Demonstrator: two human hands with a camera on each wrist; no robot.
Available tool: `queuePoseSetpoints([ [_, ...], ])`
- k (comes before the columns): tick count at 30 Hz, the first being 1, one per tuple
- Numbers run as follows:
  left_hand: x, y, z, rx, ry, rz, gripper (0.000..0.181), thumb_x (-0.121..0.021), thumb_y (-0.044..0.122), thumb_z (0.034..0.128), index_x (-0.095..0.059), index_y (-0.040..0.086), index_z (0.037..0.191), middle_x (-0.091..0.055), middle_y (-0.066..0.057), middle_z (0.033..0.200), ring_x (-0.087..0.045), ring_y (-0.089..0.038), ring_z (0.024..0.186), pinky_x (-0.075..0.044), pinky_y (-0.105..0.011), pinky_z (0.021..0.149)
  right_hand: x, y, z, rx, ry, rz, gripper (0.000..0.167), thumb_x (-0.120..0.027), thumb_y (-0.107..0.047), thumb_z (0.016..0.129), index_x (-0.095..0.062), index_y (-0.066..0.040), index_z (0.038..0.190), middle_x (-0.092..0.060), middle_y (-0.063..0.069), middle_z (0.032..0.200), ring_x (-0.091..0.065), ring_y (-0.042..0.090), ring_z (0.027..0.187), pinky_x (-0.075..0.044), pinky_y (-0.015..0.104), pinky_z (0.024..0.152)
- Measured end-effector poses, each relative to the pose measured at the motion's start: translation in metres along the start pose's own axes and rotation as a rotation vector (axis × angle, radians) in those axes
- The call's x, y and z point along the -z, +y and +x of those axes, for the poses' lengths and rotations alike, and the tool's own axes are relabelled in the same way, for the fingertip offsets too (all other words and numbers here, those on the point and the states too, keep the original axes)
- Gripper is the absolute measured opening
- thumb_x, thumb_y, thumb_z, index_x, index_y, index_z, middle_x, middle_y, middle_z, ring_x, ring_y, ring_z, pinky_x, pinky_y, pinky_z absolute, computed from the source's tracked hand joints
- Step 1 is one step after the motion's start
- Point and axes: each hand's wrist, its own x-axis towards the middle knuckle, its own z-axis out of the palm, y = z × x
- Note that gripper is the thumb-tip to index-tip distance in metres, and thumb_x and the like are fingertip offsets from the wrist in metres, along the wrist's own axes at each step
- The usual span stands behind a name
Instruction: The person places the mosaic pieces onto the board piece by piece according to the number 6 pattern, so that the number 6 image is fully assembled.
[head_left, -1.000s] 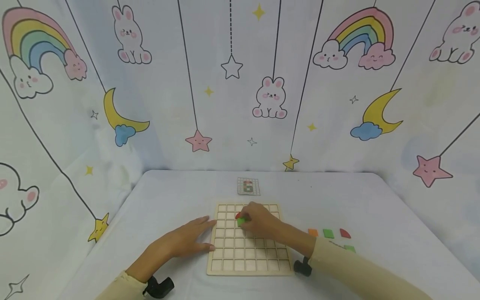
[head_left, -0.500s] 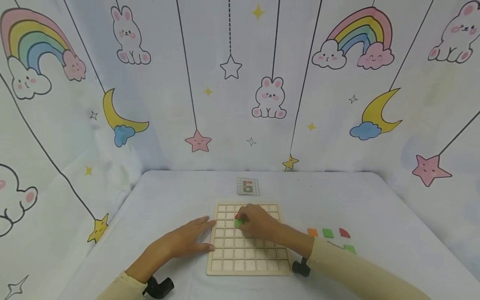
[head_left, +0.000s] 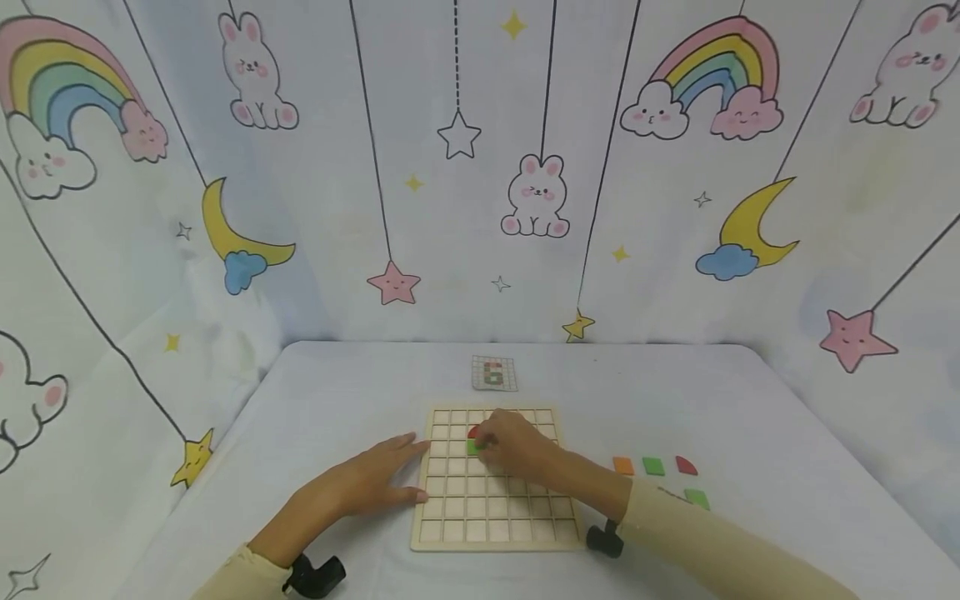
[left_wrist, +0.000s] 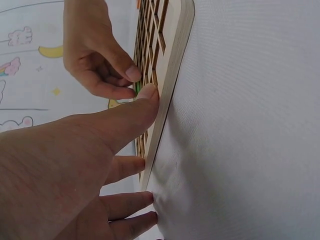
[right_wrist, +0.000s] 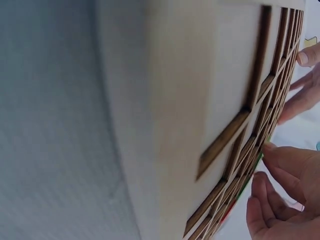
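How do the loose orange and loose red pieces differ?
Shape: the orange piece is square; the red piece is a quarter-round with one curved edge. Position: the orange piece lies nearer the board, the red piece farther right. Both lie flat on the white cloth.

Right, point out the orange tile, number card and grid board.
Orange tile (head_left: 623, 466): head view, middle of face.
Number card (head_left: 493, 373): head view, printed figure.
Grid board (head_left: 477, 487): head view, a bare cell.

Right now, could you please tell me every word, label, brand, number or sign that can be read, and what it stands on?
"6", in coloured blocks on the small card beyond the board.
Too small to read, if text: the dark marks on the right sleeve.
Nothing else readable.
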Motion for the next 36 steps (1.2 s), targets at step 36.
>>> queuePoseSetpoints([
  [36,-0.001,-0.002,0.001,-0.010,0.006,0.005,0.082,-0.078,0.053,0.0930,-0.048,0.014,0.159,-0.039,-0.021,0.167,-0.037,-0.040,0.155,-0.036,-0.061,0.123,0.131,0.135,-0.177,-0.364,0.242,-0.009,0.049,-0.081,-0.030,0.095,-0.068,0.000,0.131,-0.072,0.017,0.124,-0.068,0.033,0.112,-0.064,0.041,0.089],
])
